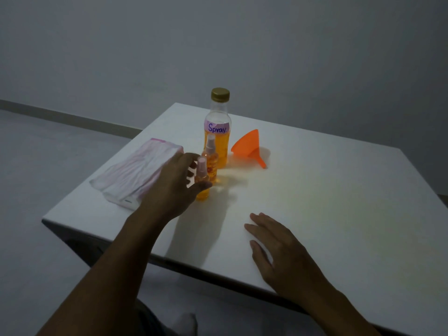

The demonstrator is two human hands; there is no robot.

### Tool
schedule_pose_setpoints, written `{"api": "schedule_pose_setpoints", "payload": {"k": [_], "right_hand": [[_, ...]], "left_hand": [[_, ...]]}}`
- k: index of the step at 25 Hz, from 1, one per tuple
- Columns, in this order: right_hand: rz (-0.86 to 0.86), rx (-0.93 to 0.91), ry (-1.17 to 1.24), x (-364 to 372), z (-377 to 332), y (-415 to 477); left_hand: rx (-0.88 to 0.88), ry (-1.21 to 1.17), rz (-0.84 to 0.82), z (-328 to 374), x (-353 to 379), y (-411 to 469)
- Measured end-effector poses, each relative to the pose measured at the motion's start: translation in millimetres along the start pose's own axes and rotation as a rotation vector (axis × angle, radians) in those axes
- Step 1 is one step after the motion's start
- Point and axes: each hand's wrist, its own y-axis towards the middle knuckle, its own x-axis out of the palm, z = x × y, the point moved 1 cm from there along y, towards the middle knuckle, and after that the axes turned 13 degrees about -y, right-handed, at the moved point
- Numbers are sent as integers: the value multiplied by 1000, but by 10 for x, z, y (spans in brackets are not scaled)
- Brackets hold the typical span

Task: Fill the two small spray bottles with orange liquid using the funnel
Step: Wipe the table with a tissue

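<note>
Left hand (169,187) seemingly around spray bottle (203,183)

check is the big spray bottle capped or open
Capped: the big bottle stands upright with its gold cap on the neck, behind the small spray bottles.

Table (315,202): bears all items, grouped toward its far left part.
Large bottle (217,132): upright, farthest back of the group.
Rear spray bottle (210,158): upright, directly before the large bottle, just beside it.
Front spray bottle (202,180): upright, before and slightly left of the rear one.
Funnel (249,147): on its side, right of the large bottle, apart from it.
Tissue pack (135,170): flat, left of the bottles.
Left hand (169,190): between pack and front spray bottle, fingers curled about the latter.
Right hand (281,251): flat on the near table edge, well apart.
</note>
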Motion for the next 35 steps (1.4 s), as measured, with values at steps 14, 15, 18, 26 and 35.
{"api": "schedule_pose_setpoints", "payload": {"k": [14, 15, 18, 26, 35], "right_hand": [[23, -19, -16, 28, 25, 8], [21, -18, -13, 31, 25, 8], [28, -17, -8, 31, 21, 15], [25, -14, 4, 25, 21, 13], [-29, 9, 166, -106, 2, 18]], "left_hand": [[-224, 308, 231, -466, -584, -156], [-208, 314, 244, -501, -587, -142], [-153, 320, 287, -483, -614, -146], [-170, 227, 313, -330, -648, -236], [166, 80, 121, 383, -753, -373]]}}
